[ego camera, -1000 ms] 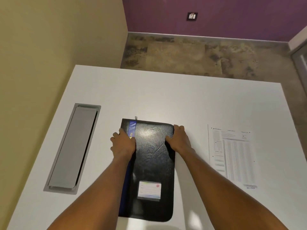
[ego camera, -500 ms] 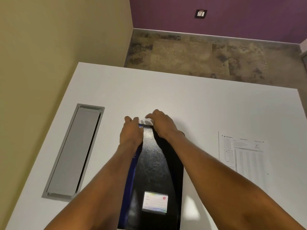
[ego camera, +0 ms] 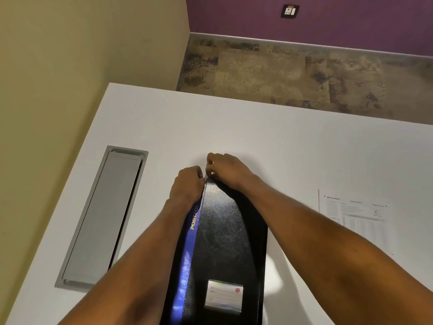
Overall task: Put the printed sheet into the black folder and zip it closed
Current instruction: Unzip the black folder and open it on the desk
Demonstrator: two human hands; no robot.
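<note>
The black folder (ego camera: 222,233) with a blue spine strip and a small label pocket lies lengthwise on the white table (ego camera: 257,137) in front of me. My left hand (ego camera: 187,184) grips its far left corner. My right hand (ego camera: 227,171) pinches at the far edge right beside it, where the zip pull was; the pull itself is hidden under my fingers. The printed sheet (ego camera: 358,219) lies flat on the table to the right, apart from the folder and my arms.
A grey cable flap (ego camera: 103,219) is set into the table on the left, near the yellow wall. Beyond the table's far edge is a mottled floor and a purple wall with a socket (ego camera: 290,11).
My hands moved from the folder's two sides to its far left corner and came together there. The camera has shifted closer; the folder and sheet stayed on the table.
</note>
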